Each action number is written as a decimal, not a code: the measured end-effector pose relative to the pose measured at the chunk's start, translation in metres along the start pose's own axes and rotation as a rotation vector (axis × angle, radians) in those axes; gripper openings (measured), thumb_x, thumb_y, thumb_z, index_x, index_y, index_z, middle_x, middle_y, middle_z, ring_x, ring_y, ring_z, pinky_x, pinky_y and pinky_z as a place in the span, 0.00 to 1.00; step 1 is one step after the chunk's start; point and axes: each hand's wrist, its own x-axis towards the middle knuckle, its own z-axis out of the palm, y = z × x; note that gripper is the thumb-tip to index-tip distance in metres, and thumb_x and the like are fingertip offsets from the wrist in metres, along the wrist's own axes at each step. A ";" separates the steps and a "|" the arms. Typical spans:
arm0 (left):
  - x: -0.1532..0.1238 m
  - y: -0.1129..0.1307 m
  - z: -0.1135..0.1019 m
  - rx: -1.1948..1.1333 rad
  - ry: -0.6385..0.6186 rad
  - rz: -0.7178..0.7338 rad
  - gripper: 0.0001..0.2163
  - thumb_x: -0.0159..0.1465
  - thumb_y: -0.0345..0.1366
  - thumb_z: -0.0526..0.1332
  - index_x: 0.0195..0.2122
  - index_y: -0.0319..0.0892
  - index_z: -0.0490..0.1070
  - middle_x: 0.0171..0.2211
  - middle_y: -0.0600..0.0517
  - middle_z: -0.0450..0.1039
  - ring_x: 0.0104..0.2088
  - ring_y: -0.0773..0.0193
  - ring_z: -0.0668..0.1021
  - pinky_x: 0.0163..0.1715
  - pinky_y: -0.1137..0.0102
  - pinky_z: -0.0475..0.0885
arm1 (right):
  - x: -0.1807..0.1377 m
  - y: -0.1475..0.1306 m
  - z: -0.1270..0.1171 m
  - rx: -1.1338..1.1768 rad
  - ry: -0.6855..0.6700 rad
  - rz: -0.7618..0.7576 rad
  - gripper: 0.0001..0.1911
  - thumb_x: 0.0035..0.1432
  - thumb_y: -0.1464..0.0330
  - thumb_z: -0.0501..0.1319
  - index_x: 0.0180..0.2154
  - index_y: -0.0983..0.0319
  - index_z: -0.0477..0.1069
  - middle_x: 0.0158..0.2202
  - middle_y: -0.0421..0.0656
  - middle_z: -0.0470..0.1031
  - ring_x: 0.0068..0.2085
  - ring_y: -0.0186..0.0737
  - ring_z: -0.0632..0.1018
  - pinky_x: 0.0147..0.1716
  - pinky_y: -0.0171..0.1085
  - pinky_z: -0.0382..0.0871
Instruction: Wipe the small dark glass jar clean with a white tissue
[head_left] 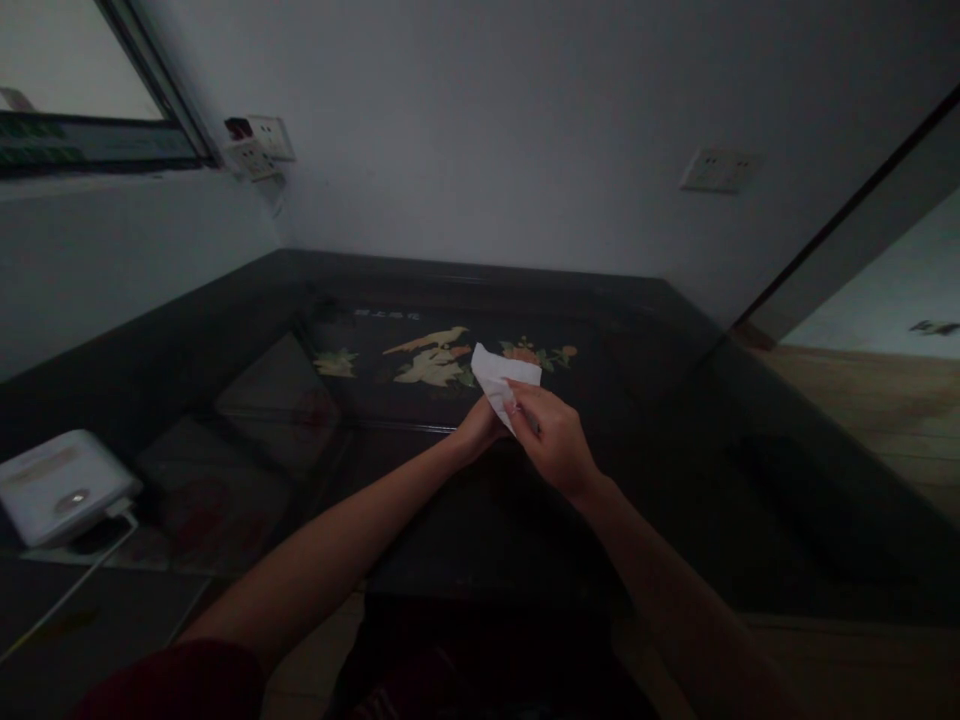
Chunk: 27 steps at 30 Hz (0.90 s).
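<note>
A piece of white paper (495,372), creased and with one corner pointing up, is held above the dark glossy table. My right hand (553,432) pinches its lower right part between thumb and fingers. Behind and below the paper is my left hand (480,428), its fingers mostly covered by the sheet and the other hand. Both hands are close together over the middle of the table. Whether the sheet is a tissue or plain paper I cannot tell in the dim light.
The dark table (465,275) bears a picture of birds and flowers (431,362). At its left lies a white box-shaped device (64,485) with a white cable (82,575). Sockets (720,170) are on the wall behind. A dark flat shape (802,500) lies at the right.
</note>
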 end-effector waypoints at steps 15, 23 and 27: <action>-0.008 0.021 0.006 -0.289 0.111 -0.049 0.21 0.68 0.48 0.46 0.37 0.39 0.74 0.28 0.49 0.77 0.28 0.63 0.77 0.34 0.67 0.74 | -0.004 0.014 0.007 -0.049 -0.019 0.087 0.17 0.67 0.68 0.49 0.50 0.63 0.71 0.48 0.52 0.78 0.49 0.48 0.78 0.49 0.45 0.72; -0.007 0.017 0.009 -0.180 0.114 -0.054 0.20 0.69 0.44 0.45 0.38 0.40 0.74 0.30 0.50 0.77 0.28 0.64 0.77 0.29 0.71 0.73 | -0.004 0.015 0.012 0.006 0.003 0.033 0.20 0.67 0.68 0.47 0.55 0.64 0.67 0.56 0.52 0.72 0.57 0.46 0.73 0.57 0.46 0.67; -0.008 0.017 0.006 -0.151 0.048 -0.052 0.22 0.68 0.48 0.45 0.40 0.40 0.74 0.32 0.47 0.78 0.29 0.62 0.77 0.29 0.68 0.74 | -0.002 0.020 0.008 -0.048 0.037 0.108 0.19 0.68 0.67 0.46 0.53 0.63 0.68 0.53 0.53 0.74 0.54 0.48 0.75 0.52 0.48 0.70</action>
